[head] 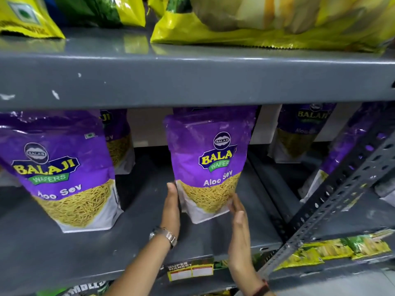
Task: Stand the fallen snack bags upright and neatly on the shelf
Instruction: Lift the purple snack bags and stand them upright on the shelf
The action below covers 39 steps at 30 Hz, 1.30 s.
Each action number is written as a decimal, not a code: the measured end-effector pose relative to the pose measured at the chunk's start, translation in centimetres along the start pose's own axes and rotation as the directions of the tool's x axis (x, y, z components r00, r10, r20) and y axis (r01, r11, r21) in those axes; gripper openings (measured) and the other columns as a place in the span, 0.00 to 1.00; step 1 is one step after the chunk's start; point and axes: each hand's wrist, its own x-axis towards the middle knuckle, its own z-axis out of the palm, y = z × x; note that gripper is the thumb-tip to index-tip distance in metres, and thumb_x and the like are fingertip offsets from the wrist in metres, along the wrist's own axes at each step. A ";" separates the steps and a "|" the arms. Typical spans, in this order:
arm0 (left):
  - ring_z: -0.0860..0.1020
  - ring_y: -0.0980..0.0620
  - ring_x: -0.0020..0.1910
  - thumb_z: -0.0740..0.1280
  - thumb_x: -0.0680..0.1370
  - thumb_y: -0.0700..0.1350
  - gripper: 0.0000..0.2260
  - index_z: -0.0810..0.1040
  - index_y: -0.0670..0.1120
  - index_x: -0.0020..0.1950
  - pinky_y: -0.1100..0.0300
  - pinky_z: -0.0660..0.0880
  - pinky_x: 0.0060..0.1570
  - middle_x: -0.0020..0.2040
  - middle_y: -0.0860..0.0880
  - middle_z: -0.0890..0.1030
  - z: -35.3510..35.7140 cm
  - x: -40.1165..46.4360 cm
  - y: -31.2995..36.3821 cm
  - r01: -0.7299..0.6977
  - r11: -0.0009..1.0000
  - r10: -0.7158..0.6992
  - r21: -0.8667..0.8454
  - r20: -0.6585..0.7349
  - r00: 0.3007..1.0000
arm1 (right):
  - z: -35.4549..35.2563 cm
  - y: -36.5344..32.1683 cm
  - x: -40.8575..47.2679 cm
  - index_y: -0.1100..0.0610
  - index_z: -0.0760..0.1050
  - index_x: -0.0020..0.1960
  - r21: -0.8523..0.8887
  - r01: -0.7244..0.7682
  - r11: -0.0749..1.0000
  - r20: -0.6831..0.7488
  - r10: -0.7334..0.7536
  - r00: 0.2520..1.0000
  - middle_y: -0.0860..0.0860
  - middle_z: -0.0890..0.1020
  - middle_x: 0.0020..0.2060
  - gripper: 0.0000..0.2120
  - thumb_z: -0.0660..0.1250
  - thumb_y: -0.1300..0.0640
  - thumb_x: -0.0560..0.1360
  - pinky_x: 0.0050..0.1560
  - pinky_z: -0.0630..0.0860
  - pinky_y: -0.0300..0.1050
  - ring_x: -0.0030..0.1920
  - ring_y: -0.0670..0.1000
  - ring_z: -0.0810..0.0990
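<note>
A purple Aloo Sev snack bag [208, 161] stands upright in the middle of the grey shelf [136, 238]. My left hand [172, 207], with a watch on its wrist, lies flat against the bag's lower left edge. My right hand [238, 216] rests flat against its lower right corner, fingers straight. Both palms touch the bag's sides without closing around it. Another purple bag [62, 167] stands upright at the left front. Behind it a third bag [118, 142] stands near the back wall.
More purple bags [299, 133] stand at the back right, one [342, 154] leaning beside a slotted diagonal brace [342, 189]. Yellow bags [267, 22] fill the upper shelf. Green and yellow packets [333, 248] lie on the lower shelf. A price label [191, 269] hangs on the shelf edge.
</note>
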 end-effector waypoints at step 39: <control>0.65 0.52 0.69 0.59 0.58 0.69 0.44 0.63 0.47 0.67 0.54 0.44 0.73 0.71 0.49 0.68 -4.4 -0.2 -5.3 -0.234 0.339 -0.019 0.911 0.255 0.967 | -6.4 2.5 4.1 0.53 0.64 0.65 -0.697 0.016 0.717 0.194 0.168 0.966 0.53 0.75 0.62 0.33 0.74 0.55 0.64 0.58 0.67 0.47 0.65 0.57 0.66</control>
